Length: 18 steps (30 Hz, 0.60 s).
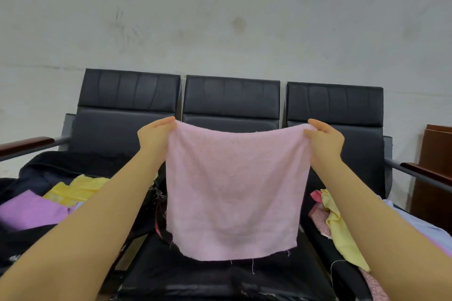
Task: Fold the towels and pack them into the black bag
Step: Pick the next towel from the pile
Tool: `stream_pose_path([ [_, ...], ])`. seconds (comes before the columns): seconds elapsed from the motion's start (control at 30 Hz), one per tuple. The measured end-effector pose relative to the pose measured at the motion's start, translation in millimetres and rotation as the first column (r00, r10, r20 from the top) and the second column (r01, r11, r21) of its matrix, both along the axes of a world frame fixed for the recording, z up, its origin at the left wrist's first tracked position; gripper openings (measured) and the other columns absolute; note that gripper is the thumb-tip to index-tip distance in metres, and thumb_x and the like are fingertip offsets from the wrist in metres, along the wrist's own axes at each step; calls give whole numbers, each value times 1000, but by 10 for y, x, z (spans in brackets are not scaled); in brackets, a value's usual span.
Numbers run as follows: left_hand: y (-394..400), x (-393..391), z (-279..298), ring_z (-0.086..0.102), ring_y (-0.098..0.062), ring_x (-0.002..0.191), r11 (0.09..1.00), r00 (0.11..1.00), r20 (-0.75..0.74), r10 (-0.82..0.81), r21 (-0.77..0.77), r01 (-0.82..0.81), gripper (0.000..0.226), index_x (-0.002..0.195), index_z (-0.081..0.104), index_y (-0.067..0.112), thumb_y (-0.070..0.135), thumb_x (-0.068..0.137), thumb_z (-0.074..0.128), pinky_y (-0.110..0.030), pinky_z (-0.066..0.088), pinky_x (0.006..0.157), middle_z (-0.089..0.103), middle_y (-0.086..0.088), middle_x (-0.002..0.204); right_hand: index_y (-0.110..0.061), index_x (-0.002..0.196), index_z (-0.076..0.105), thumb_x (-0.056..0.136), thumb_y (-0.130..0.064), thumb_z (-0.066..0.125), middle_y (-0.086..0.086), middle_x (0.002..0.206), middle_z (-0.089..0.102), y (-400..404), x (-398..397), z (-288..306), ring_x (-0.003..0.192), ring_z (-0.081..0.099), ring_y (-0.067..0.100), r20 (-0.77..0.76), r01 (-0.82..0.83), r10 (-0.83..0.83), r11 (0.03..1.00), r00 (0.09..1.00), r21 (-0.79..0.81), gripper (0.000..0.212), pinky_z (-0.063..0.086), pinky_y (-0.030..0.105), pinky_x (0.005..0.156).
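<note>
At frame centre a pink towel hangs spread, its top corners pinched by the left hand and right hand. Lower left lies the black bag; behind, black seats.

Evenly and softly lit, moderately bright, with no single source visible and no hard shadows anywhere. Faint sheen along the padded backrests of the black leatherette three-seat bench; no blown-out glare. Slightly soft overall, with compression smearing on the pale grey plaster wall. Strong wide-angle bending at the edges: bench line curved, forearms stretched large toward the lower corners. Weave of the pale pink square terry towel only vaguely resolved, loose threads at its hem still discernible.
</note>
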<state>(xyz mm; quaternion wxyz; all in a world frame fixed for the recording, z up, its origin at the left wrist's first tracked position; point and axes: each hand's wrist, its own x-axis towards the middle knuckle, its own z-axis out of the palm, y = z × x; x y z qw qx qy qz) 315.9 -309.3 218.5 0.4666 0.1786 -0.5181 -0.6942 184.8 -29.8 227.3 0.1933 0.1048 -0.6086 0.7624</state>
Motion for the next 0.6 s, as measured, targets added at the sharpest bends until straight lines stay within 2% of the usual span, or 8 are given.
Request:
stream_pose_path([
  [0.07, -22, -3, 54, 55, -10, 76, 998, 997, 68, 29, -65, -25, 32, 114, 68, 11, 0, 85, 65, -17, 45, 62, 62, 4, 89, -8, 123, 63, 87, 4, 58, 7, 123, 61, 21, -21, 8, 110, 54, 19, -25, 41, -39, 997, 999, 64, 38, 41, 27, 93],
  [0.13, -53, -29, 68, 54, -17, 94, 986, 989, 134, 64, -159, -43, 33, 119, 66, 10, 2, 87, 63, -25, 42, 81, 61, 0, 106, -6, 119, 64, 87, 1, 59, 7, 116, 63, 37, -39, -4, 102, 56, 17, -41, 92, -88, 990, 995, 107, 33, 43, 26, 88],
  [0.23, -98, -66, 35, 54, -25, 114, 949, 967, 204, 154, -302, -87, 32, 120, 65, 6, 5, 88, 62, -32, 40, 89, 62, -7, 122, -4, 107, 68, 88, 0, 59, 7, 101, 66, 66, -41, -32, 92, 60, 19, -67, 166, -157, 973, 985, 159, 21, 45, 27, 81],
  [0.27, -108, -66, 25, 55, -25, 112, 922, 953, 229, 200, -371, -105, 29, 117, 66, 5, 6, 89, 61, -32, 41, 89, 63, -10, 121, -3, 104, 69, 89, -1, 59, 7, 97, 66, 79, -33, -34, 89, 60, 18, -80, 184, -173, 968, 982, 173, 19, 45, 27, 80],
  [0.37, -114, -48, 9, 56, -19, 87, 818, 906, 284, 315, -565, -108, 17, 97, 71, 3, 10, 91, 56, -29, 42, 75, 68, -10, 103, -9, 93, 69, 90, -5, 59, 8, 98, 65, 107, -53, -47, 86, 60, 19, -105, 217, -199, 952, 974, 217, 11, 46, 30, 77],
  [0.47, -103, -48, 16, 49, -17, 70, 735, 870, 289, 399, -668, -115, 21, 73, 58, 9, 16, 92, 55, -30, 41, 67, 60, -13, 99, -20, 78, 67, 87, -11, 65, 13, 110, 61, 133, -70, -48, 90, 62, 24, -93, 256, -242, 944, 966, 206, 13, 48, 32, 76],
  [0.53, -98, -40, 22, 49, -18, 70, 690, 850, 280, 447, -712, -128, 24, 74, 55, 8, 22, 94, 56, -34, 41, 69, 49, -10, 107, -20, 79, 66, 88, -11, 64, 13, 108, 61, 159, -57, -58, 90, 62, 24, -81, 260, -248, 939, 965, 223, 13, 49, 33, 77],
  [0.6, -96, -25, 25, 53, -21, 74, 684, 837, 300, 457, -720, -116, 21, 84, 56, 8, 26, 95, 54, -34, 41, 68, 52, -6, 102, -16, 85, 66, 90, -9, 59, 7, 97, 64, 179, -16, -80, 89, 62, 23, -88, 244, -228, 931, 970, 271, 11, 50, 36, 79],
])
